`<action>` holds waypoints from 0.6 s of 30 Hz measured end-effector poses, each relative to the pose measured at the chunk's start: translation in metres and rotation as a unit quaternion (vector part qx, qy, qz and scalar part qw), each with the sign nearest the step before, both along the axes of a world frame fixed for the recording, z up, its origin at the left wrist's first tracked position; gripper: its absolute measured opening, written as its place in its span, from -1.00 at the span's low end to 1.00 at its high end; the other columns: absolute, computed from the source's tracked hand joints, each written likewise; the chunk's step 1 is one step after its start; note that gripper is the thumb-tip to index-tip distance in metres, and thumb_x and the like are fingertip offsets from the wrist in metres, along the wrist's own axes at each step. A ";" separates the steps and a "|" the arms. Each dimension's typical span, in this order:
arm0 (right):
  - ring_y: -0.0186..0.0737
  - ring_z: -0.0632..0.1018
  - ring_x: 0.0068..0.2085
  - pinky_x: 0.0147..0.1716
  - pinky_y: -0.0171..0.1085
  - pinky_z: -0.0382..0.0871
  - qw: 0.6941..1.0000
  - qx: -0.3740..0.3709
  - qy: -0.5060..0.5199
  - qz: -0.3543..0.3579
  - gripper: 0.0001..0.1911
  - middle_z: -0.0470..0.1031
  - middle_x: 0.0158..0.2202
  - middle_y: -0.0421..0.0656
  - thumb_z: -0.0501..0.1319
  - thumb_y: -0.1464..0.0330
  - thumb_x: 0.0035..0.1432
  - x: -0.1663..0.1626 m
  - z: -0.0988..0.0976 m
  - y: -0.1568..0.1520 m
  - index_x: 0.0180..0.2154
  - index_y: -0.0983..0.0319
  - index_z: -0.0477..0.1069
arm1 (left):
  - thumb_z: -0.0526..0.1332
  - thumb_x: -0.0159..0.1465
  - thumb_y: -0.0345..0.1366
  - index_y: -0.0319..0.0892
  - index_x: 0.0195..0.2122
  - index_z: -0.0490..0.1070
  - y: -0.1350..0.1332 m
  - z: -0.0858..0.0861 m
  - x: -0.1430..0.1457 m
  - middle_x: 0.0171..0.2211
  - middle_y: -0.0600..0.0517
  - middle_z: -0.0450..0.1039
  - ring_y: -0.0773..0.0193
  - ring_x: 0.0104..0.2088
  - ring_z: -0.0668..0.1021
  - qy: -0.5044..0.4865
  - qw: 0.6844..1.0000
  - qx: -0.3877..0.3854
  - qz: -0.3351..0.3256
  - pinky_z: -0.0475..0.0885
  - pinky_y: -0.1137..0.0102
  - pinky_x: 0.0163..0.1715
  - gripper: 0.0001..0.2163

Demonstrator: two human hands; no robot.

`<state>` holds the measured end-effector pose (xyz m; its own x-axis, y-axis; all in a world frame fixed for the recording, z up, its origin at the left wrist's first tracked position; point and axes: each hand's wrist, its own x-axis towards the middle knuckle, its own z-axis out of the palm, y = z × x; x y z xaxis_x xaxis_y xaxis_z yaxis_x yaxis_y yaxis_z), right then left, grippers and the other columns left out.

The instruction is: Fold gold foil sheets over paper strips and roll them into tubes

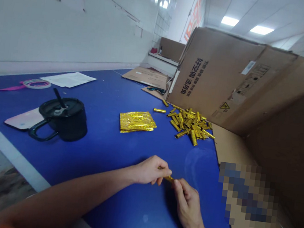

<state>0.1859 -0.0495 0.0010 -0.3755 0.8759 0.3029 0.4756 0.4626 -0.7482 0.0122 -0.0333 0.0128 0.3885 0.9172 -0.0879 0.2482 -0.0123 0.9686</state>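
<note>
Both hands meet over the near part of the blue table, pinching one thin gold foil roll [170, 178] between them. My left hand [152, 170] has its fingers closed on the roll's left end. At the other end, the thumb and fingers of my right hand [187, 199] are closed on it too. Part of the roll is hidden by the fingers. Beyond my hands lies a flat stack of gold foil sheets [137, 121]. To its right is a loose pile of small gold foil rolls [191, 123], with a few lying apart at its left.
A dark lidded mug [70, 122] with a straw stands at left, by a pale flat object [25, 118]. Behind are a roll of pink tape [36, 84] and white paper [70, 79]. A large cardboard box [220, 78] borders the blue table [104, 141] on the right.
</note>
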 end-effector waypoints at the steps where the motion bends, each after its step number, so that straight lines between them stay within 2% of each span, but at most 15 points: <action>1: -0.41 0.13 -0.60 -0.60 -0.38 0.06 1.000 0.023 -0.011 -0.004 -0.66 0.07 -0.65 -0.31 -0.04 0.24 0.15 0.001 0.000 0.000 -0.59 0.24 0.23 | -0.01 0.16 -0.11 -0.24 -0.53 0.27 0.001 -0.001 0.000 -0.71 0.16 0.24 0.50 -0.75 0.22 -0.008 1.000 -0.012 0.003 0.08 0.58 -0.75 -0.70; 4: -0.39 0.18 -0.58 -0.58 -0.38 0.09 1.000 0.023 -0.018 -0.003 -0.71 0.15 -0.62 -0.29 -0.03 0.25 0.14 0.002 0.001 0.002 -0.53 0.24 0.27 | 0.00 0.16 -0.13 -0.25 -0.49 0.26 0.003 -0.002 0.001 -0.71 0.16 0.22 0.51 -0.75 0.21 -0.043 0.998 -0.028 0.027 0.07 0.58 -0.74 -0.73; 8: -0.40 0.15 -0.59 -0.64 -0.41 0.05 0.997 -0.073 0.012 -0.001 -0.66 0.08 -0.64 -0.32 -0.03 0.17 0.13 0.001 0.002 0.004 -0.58 0.23 0.17 | 0.08 0.09 -0.28 -0.26 -0.43 0.30 0.001 0.001 0.004 -0.62 0.15 0.23 0.49 -0.67 0.25 -0.068 0.996 0.012 0.062 0.14 0.57 -0.67 -0.87; 10: -0.42 0.10 -0.60 -0.66 -0.41 0.00 0.995 -0.098 0.021 -0.004 -0.63 0.02 -0.65 -0.33 -0.03 0.13 0.11 0.001 0.001 0.005 -0.61 0.21 0.10 | 0.07 0.09 -0.33 -0.25 -0.40 0.33 -0.001 0.002 0.005 -0.59 0.13 0.27 0.47 -0.62 0.28 -0.036 0.996 0.047 0.064 0.16 0.57 -0.63 -0.88; 14: -0.42 0.05 -0.60 -0.66 -0.41 -0.03 0.993 -0.111 0.028 0.003 -0.62 -0.03 -0.64 -0.33 -0.03 0.12 0.10 0.001 -0.001 0.004 -0.61 0.21 0.07 | 0.12 0.08 -0.31 -0.23 -0.42 0.40 -0.004 0.005 0.004 -0.52 0.11 0.36 0.41 -0.49 0.36 0.057 0.993 0.101 0.031 0.20 0.55 -0.51 -0.87; 18: -0.41 0.05 -0.58 -0.63 -0.39 -0.03 0.995 -0.100 0.011 0.017 -0.61 -0.05 -0.63 -0.33 -0.03 0.13 0.11 -0.001 0.001 0.001 -0.63 0.22 0.09 | 0.10 0.08 -0.34 -0.23 -0.44 0.42 -0.007 0.004 0.005 -0.53 0.13 0.37 0.40 -0.47 0.36 0.071 0.991 0.113 0.006 0.19 0.56 -0.50 -0.87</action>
<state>0.1849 -0.0483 0.0018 -0.4005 0.9065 0.1333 0.4447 0.3195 -0.8367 0.0170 -0.0404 0.0173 0.3753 0.9244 0.0677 0.3834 -0.2213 0.8967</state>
